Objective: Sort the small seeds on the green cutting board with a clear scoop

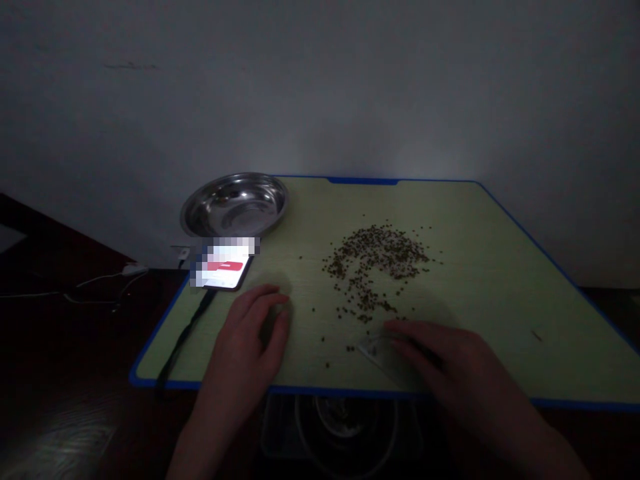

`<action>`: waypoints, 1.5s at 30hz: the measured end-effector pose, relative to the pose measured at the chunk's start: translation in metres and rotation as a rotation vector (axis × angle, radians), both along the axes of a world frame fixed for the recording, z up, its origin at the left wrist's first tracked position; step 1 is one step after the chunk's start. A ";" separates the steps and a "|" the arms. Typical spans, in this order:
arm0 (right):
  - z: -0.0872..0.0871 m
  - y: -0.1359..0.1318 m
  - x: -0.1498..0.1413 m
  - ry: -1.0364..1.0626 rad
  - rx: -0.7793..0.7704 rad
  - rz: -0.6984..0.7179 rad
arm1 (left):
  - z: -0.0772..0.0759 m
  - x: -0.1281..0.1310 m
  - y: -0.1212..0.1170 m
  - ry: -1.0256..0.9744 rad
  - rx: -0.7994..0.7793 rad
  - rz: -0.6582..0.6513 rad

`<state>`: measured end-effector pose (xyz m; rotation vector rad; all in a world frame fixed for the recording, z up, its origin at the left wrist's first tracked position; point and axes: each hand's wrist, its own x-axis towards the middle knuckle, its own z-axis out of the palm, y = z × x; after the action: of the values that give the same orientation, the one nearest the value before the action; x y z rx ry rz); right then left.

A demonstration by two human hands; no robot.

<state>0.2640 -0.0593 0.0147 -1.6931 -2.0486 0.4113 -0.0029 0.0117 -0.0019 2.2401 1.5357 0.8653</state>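
Note:
A loose pile of small dark seeds or beans (373, 253) lies spread over the light green tabletop (500, 267), with a trail of strays toward the near edge. My right hand (450, 353) is closed on a thin, pale, card-like piece with a straight edge (370, 348), which rests low near the table's front, beside a few stray seeds. The fingers hide most of that piece. To the left of the seeds, my left hand (250, 333) rests on the tabletop, fingers loosely curved and thumb apart, with nothing in it.
A shiny steel bowl (235, 207) stands at the table's back left corner. In front of it lies a lit phone (233, 270), a dark strap (185, 340) trailing from it. Below the front edge is a round metal container (345, 440). White cables (95, 283) run along the left floor.

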 end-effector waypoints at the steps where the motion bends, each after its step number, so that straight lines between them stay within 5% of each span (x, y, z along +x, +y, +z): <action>1: 0.000 0.002 -0.001 -0.009 0.006 -0.007 | 0.000 0.000 0.000 -0.001 -0.001 0.000; 16: 0.020 0.057 -0.037 -0.132 -0.005 0.221 | 0.000 0.000 -0.001 -0.015 0.002 -0.009; 21: 0.024 0.041 -0.023 -0.041 -0.003 0.206 | 0.000 0.000 -0.002 -0.022 0.006 -0.012; 29: 0.004 -0.007 -0.005 0.064 -0.129 0.069 | 0.001 0.000 -0.003 -0.019 0.011 -0.016; 35: 0.004 0.004 0.002 -0.018 -0.069 -0.049 | 0.002 0.000 -0.002 -0.022 0.023 -0.032; 45: 0.009 0.044 -0.040 -0.043 -0.003 0.168 | 0.000 0.001 -0.002 -0.039 0.022 -0.032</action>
<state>0.2245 -0.0152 0.0241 -1.5498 -2.2313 0.4356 -0.0015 0.0093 -0.0018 2.2430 1.4761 0.9158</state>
